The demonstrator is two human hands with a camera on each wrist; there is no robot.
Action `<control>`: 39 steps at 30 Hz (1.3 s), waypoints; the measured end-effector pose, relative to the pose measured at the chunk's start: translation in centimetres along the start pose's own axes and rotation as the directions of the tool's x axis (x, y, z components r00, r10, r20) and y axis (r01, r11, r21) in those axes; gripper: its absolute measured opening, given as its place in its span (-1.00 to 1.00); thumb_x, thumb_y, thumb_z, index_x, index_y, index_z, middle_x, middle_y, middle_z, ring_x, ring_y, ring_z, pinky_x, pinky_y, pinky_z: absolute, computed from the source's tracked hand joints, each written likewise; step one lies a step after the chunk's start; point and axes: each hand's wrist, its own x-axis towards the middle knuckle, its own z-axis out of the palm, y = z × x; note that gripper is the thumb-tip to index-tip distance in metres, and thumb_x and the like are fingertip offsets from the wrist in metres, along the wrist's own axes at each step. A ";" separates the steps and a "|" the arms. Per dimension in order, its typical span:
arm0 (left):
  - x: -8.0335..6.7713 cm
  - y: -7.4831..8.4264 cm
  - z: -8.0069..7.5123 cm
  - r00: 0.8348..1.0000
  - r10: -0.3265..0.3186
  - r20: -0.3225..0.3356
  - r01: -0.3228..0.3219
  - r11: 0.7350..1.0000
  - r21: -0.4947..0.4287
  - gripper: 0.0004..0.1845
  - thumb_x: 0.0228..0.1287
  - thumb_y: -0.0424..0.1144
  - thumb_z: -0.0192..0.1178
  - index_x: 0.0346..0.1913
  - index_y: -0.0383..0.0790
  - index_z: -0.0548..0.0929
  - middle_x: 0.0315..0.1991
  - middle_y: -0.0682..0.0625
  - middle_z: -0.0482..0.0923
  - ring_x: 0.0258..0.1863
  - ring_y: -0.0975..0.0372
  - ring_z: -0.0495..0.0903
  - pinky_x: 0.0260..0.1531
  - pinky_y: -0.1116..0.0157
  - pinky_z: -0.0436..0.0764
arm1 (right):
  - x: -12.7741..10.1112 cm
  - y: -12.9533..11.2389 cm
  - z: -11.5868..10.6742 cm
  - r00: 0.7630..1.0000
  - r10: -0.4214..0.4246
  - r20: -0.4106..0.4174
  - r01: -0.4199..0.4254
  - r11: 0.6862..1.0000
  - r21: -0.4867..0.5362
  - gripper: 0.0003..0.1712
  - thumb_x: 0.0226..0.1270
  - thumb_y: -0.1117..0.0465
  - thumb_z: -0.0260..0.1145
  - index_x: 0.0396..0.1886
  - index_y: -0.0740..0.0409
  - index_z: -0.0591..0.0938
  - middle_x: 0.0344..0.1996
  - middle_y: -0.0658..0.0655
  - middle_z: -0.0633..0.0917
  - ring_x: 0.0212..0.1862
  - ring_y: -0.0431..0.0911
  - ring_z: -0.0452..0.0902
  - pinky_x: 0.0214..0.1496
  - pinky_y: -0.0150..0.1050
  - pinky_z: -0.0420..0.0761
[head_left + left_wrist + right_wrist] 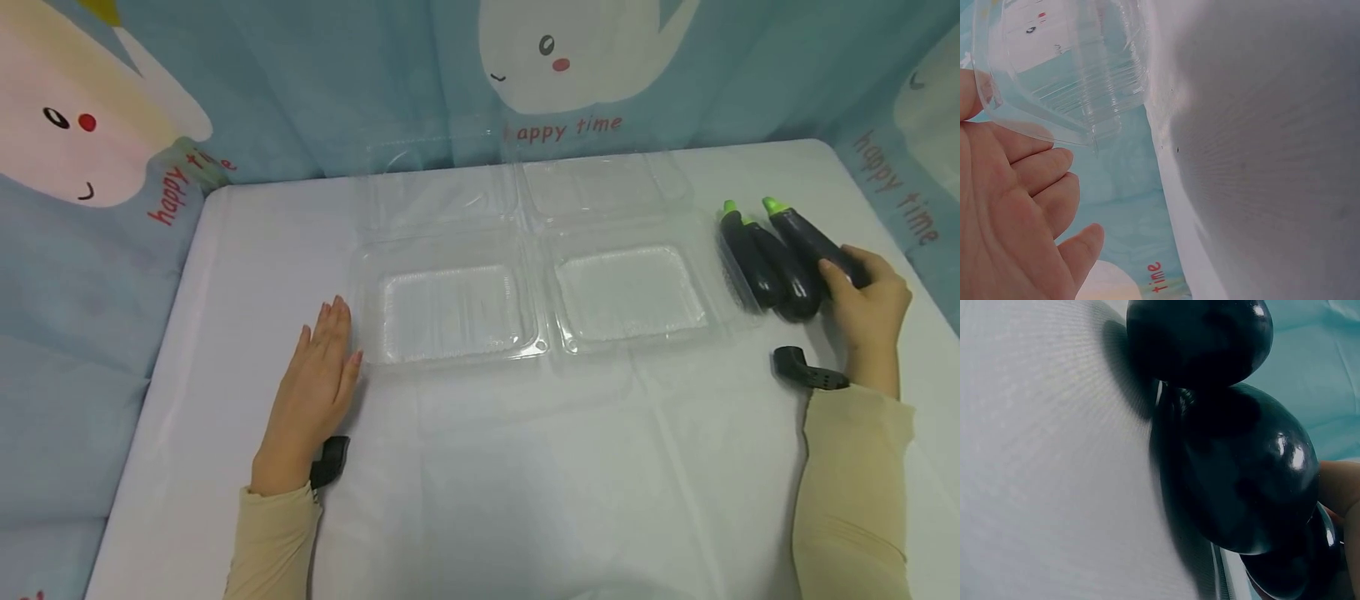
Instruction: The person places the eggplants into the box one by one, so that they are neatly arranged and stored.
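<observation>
1. three dark eggplants with green tops are seen at the right side of the white table (480, 467); they lie side by side and touch each other.
2. the rightmost eggplant (813, 242) is held by the right hand (866, 304); the fingers are curled over its round end; the thumb side cannot be seen well.
3. the middle eggplant (780, 271) and the left eggplant (750, 258) are not held; the left eggplant lies just beside the edge of the right clear box (630, 292).
4. in the right wrist view the round dark ends are seen up close; the middle eggplant (1241, 481) is the biggest there, and a bit of finger is seen at the right edge.
5. the left hand (315, 392) is laid flat on the table; its fingers are straight and nothing is held; the fingertips are just beside the left clear box (450, 312).
6. in the left wrist view the corner of the left clear box (1066, 75) is seen above the open fingers (1047, 169).
7. both clear boxes are open, with lids laid back; nothing is seen inside them.
8. a blue cloth with cartoon faces (300, 83) is hung behind the table.
</observation>
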 end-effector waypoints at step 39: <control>-0.2 0.1 -0.2 1.000 -0.006 -0.009 0.006 1.000 0.003 -0.39 0.54 -0.13 -0.20 0.42 -0.52 0.05 0.44 -0.32 0.01 0.45 -0.03 -0.03 0.38 -0.06 -0.05 | -0.6 -1.9 -0.9 0.994 -0.058 -0.096 0.065 0.995 0.078 -0.43 0.39 0.01 0.15 0.36 0.02 0.41 0.33 0.04 0.40 0.27 -0.29 0.28 0.32 -0.41 0.22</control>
